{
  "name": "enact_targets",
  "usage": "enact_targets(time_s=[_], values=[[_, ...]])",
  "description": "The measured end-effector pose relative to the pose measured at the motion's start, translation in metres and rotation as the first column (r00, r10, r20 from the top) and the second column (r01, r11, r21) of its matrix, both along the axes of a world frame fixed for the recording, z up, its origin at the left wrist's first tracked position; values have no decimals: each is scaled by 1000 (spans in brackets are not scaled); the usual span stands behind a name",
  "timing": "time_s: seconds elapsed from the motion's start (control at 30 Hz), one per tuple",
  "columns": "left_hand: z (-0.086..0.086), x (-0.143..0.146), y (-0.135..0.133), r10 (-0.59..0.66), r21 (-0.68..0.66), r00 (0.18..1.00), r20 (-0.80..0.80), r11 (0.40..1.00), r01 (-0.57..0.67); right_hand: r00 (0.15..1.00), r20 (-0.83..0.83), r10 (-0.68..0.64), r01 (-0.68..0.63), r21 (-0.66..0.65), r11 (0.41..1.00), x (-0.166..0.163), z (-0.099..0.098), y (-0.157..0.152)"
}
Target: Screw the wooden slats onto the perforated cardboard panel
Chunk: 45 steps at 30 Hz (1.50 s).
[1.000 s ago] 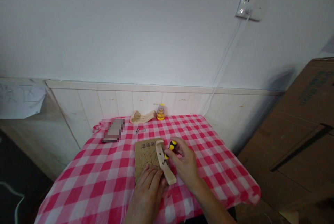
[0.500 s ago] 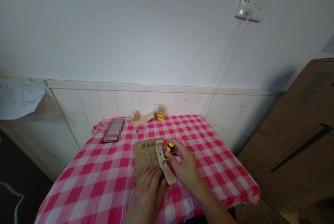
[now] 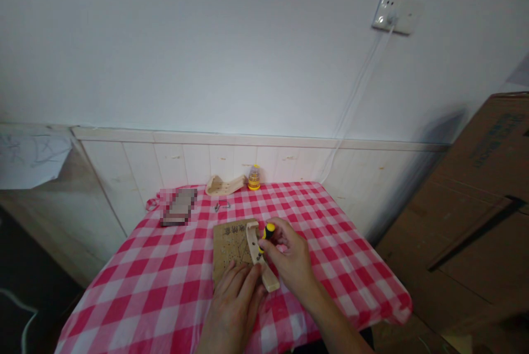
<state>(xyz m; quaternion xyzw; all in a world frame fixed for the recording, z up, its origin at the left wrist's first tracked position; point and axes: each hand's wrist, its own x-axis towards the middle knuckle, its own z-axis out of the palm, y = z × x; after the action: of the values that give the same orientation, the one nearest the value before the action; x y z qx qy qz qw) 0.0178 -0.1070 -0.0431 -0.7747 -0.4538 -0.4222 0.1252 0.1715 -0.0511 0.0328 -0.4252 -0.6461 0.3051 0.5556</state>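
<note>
My right hand (image 3: pixel 289 252) is closed round a yellow-and-black screwdriver (image 3: pixel 269 231). The tool tilts, its tip down at a hole in a curved pale wooden piece (image 3: pixel 270 278). That piece lies along the right edge of a brown cardboard sheet (image 3: pixel 223 244) with dark writing and dots. My left hand (image 3: pixel 235 293) rests over the lower part of the sheet, its index finger against the wooden piece and steadying it. The thumb of that hand is mostly hidden beneath.
A second curved wooden piece (image 3: pixel 226 185) lies at the back of the checked tablecloth (image 3: pixel 330 266), beside a yellow-based clear container (image 3: pixel 253 179). Small metal parts (image 3: pixel 222 206) lie nearer. A blurred-out flat object (image 3: pixel 180 206) is at left. Cardboard boxes (image 3: pixel 467 205) stand right.
My left index finger has shifted up and right onto the wooden piece. The screwdriver has turned or tilted slightly in my right hand, its tip staying at the same spot.
</note>
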Motion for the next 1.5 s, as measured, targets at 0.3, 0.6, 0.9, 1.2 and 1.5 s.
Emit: enact_targets(time_s=[0.3,0.6,0.9,1.2,1.5], values=[[6,1,4,-9,51,999,-33,999,11,1000,-1,-9,9,-12,1000,-1,-1,1],[1,0,4,6,50,999,-37,999,-4,997,-22,-67,68,20,997,-3,-3,3],[5,0,3,8,59,999,-35,998,-6,994,-61,-96,97,17,995,-4,0,9],[-5,1,4,0,26,1000,-19,1000,0,997,-44,-62,63,26,998,-7,4,29],[1,0,3,-11,20,999,-35,1000,12,997,-37,-61,62,25,998,-8,-4,35]])
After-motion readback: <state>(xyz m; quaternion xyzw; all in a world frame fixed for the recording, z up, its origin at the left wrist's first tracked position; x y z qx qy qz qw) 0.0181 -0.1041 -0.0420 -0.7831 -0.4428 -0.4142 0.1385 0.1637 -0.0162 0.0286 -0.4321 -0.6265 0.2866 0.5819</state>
